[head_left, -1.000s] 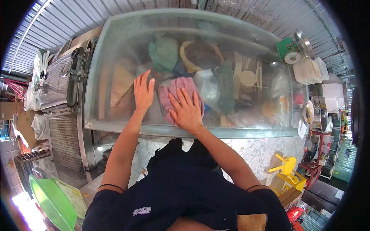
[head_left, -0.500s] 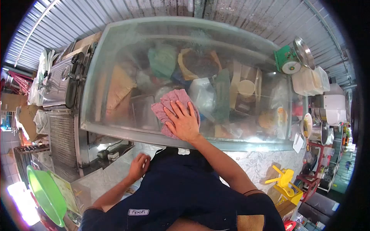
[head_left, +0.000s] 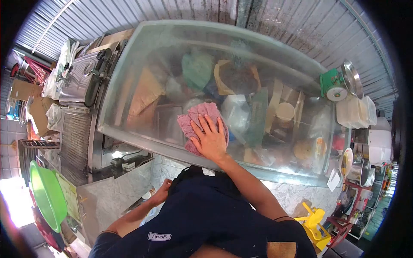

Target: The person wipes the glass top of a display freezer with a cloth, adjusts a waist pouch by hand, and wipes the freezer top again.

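My right hand [head_left: 211, 141] lies flat with spread fingers on a folded pink cloth [head_left: 191, 122]. The cloth rests on the glass top [head_left: 142, 47] of a long case, near its front edge. Through the hazy glass I see a green bag [head_left: 197, 70], a whitish plastic bag [head_left: 236, 114] and a round pale container [head_left: 285, 112]. My left hand [head_left: 161, 193] hangs low beside my dark apron [head_left: 202, 210], fingers loosely curled; nothing shows in it.
A green dial scale [head_left: 333, 86] and stacked plastic tubs [head_left: 355, 112] stand at the right end. Metal equipment [head_left: 81, 84] adjoins the left end. A green basin [head_left: 47, 195] is at lower left, a yellow plastic stool [head_left: 316, 223] at lower right. Corrugated metal wall [head_left: 193, 10] runs behind.
The view has turned slightly, so the case appears tilted and shifted right. My right hand stays on the cloth, with little movement over the glass. My left hand has come closer to my apron.
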Available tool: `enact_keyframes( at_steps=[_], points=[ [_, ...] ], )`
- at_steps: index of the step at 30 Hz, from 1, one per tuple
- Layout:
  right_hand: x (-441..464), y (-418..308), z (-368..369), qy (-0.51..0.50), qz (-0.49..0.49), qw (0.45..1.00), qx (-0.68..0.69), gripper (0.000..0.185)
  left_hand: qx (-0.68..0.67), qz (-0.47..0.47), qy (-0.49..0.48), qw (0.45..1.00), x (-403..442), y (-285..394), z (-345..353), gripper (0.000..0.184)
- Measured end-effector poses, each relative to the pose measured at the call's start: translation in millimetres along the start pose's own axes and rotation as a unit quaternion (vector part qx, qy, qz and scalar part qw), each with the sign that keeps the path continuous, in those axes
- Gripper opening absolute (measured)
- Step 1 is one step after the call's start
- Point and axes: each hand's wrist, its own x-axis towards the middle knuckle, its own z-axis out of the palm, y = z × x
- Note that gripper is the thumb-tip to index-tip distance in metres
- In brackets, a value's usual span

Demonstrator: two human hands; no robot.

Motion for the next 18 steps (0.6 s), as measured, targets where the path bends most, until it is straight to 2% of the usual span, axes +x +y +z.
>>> enact_keyframes(
  at_steps=[1, 2, 3, 4, 5, 9, 11, 12, 14, 15, 18],
  points=[
    [-1.4, -0.1, 0.4, 0.004, 0.003, 1.0, 0.001, 0.056, -0.105, -0.09, -0.016, 0.99, 3.6, 1.2, 4.2, 0.022],
    [-1.4, -0.3, -0.5, 0.001, 0.002, 1.0, 0.001, 0.056, -0.107, -0.093, -0.015, 0.99, 6.5, 22.7, 3.9, 0.022],
    [-0.7, -0.4, -2.9, -0.004, 0.002, 1.0, -0.011, 0.057, 0.108, -0.043, -0.014, 0.993, 6.8, 51.2, 3.4, 0.026],
    [0.1, -0.4, -4.2, -0.008, -0.002, 1.0, -0.023, 0.057, 0.317, 0.008, -0.011, 0.948, 4.9, 72.0, 5.1, 0.034],
    [0.3, -0.3, -3.8, -0.012, -0.008, 1.0, -0.022, 0.057, 0.314, 0.021, 0.008, 0.949, 2.0, 81.5, 8.9, 0.051],
    [0.3, 1.3, -4.5, -0.003, -0.009, 1.0, -0.026, 0.057, 0.238, 0.002, 0.069, 0.969, 15.2, 42.7, 25.7, 0.056],
    [1.2, -1.6, -2.1, -0.005, -0.02, 0.999, -0.027, 0.057, 0.346, 0.13, 0.105, 0.923, 32.8, 34.1, 31.9, 0.052],
    [1.5, -1.1, -1.4, -0.001, -0.019, 0.999, -0.029, 0.057, 0.343, 0.126, 0.111, 0.924, 27.7, 38.3, 32.1, 0.052],
    [1.7, 1.5, -2.5, 0.0, -0.025, 0.999, -0.034, 0.057, 0.222, 0.105, 0.116, 0.963, 15.8, 50.2, 33.8, 0.041],
    [1.3, 1.6, -3.0, -0.007, -0.024, 0.999, -0.034, 0.057, 0.313, 0.132, 0.112, 0.934, 5.8, 41.1, 26.5, 0.022],
    [2.9, 2.0, -2.0, -0.012, -0.026, 0.999, -0.035, 0.057, 0.357, 0.129, 0.11, 0.919, -28.9, 41.4, 10.4, 0.011]
  ],
)
